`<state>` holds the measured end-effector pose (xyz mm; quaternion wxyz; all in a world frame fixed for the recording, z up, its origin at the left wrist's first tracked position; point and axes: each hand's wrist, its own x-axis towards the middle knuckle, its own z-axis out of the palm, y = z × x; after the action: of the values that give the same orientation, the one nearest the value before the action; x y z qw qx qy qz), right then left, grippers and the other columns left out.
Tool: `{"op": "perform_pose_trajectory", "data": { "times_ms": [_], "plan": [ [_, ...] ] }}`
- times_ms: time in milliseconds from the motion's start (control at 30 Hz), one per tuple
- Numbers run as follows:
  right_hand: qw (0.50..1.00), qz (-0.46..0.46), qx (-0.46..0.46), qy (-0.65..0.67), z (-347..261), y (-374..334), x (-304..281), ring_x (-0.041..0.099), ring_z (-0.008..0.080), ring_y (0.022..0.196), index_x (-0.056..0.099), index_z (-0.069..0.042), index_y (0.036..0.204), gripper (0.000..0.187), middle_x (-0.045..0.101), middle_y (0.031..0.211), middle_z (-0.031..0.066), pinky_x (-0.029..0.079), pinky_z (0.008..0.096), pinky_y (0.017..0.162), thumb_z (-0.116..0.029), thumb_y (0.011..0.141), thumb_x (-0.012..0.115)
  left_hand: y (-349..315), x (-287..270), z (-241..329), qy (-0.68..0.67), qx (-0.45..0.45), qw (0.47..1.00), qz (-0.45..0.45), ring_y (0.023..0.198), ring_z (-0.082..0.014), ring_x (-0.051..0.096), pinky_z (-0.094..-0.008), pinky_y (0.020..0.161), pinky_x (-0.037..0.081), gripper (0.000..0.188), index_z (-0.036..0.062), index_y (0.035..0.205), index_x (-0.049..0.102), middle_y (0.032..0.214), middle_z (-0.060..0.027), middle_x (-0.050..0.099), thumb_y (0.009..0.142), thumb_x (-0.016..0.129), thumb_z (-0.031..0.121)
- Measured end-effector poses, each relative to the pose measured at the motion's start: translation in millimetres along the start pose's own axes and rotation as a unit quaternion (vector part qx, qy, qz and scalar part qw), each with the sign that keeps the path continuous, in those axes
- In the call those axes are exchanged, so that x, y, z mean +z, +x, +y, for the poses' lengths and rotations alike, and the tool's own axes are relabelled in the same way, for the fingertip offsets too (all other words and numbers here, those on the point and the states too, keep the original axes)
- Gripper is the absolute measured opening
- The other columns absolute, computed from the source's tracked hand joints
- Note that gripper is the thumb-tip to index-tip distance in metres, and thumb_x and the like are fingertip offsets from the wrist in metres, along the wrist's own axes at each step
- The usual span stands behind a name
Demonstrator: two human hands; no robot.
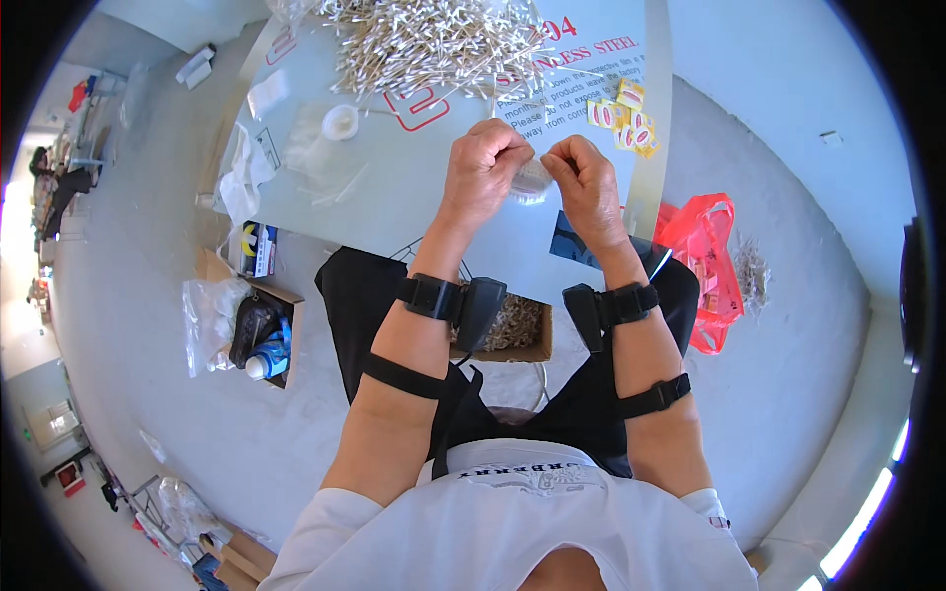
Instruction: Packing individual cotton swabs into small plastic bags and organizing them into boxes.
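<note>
Over the near part of the table, my left hand and my right hand face each other with fingertips pinched and nearly meeting. Between and just below them hangs a small clear bag of cotton swabs, its lower end showing a row of white tips. Both hands grip its upper edge, though my fingers hide most of that edge. A big loose heap of cotton swabs lies beyond my hands. To the right of the heap are several yellow and white labels with red marks.
A round white lid, flat clear bags and crumpled white tissue lie on the table's left. Below the table, a carton holds more swabs. A red plastic bag is at right, an open box at left.
</note>
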<state>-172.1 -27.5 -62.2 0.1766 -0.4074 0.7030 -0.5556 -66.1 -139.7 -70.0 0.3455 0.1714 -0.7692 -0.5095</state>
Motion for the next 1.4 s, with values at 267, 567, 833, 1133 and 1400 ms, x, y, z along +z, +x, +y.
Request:
{"op": "perform_pose_trajectory", "data": {
  "times_ms": [267,567,833,1133,1400],
  "plan": [
    [0.982,0.02,-0.008,0.19,16,1,0,0.047,0.0082,0.064,0.063,0.002,0.079,0.007,0.056,0.072,0.0025,0.04,0.0228,0.059,-0.001,0.075,0.068,2,9,3,-0.041,-0.001,0.998,0.04,0.06,-0.0173,0.055,-0.0279,0.055,0.043,0.009,-0.0017,0.071,0.057,0.066,-0.0068,0.056,0.07,0.066,-0.004],
    [0.962,0.006,0.113,0.248,11,3,4,0.048,0.0083,0.065,0.061,0.004,0.073,0.007,0.057,0.071,0.0025,0.04,0.0221,0.059,0.0,0.075,0.066,6,2,2,0.028,0.013,0.999,0.024,0.067,-0.0099,0.054,-0.022,0.061,0.043,0.007,-0.0019,0.075,0.059,0.072,-0.0039,0.058,0.073,0.065,-0.004],
    [0.984,0.03,0.064,0.165,20,4,7,0.05,0.0102,0.066,0.064,0.004,0.076,0.007,0.058,0.071,0.0039,0.041,0.0235,0.06,-0.001,0.075,0.067,12,4,-3,0.028,0.021,0.999,-0.013,0.064,-0.0104,0.054,-0.0221,0.058,0.043,0.007,-0.002,0.075,0.059,0.072,-0.0045,0.059,0.074,0.065,-0.003],
    [0.982,0.057,0.066,0.171,32,13,8,0.048,0.0058,0.06,0.067,0.002,0.076,0.006,0.06,0.065,0.002,0.04,0.0223,0.054,-0.003,0.075,0.068,23,5,-7,0.009,-0.083,0.995,-0.046,0.063,-0.006,0.052,-0.022,0.059,0.043,0.006,-0.0022,0.078,0.061,0.069,-0.0021,0.061,0.079,0.064,0.003],
    [0.975,0.033,0.079,0.207,38,20,9,0.047,0.0038,0.058,0.065,0.003,0.071,0.007,0.058,0.061,0.0001,0.039,0.0216,0.052,-0.003,0.075,0.067,30,9,-13,-0.065,-0.105,0.991,-0.043,0.063,-0.0049,0.051,-0.0207,0.059,0.042,0.01,-0.002,0.075,0.063,0.066,-0.0002,0.059,0.08,0.063,0.006]
  ]
}}
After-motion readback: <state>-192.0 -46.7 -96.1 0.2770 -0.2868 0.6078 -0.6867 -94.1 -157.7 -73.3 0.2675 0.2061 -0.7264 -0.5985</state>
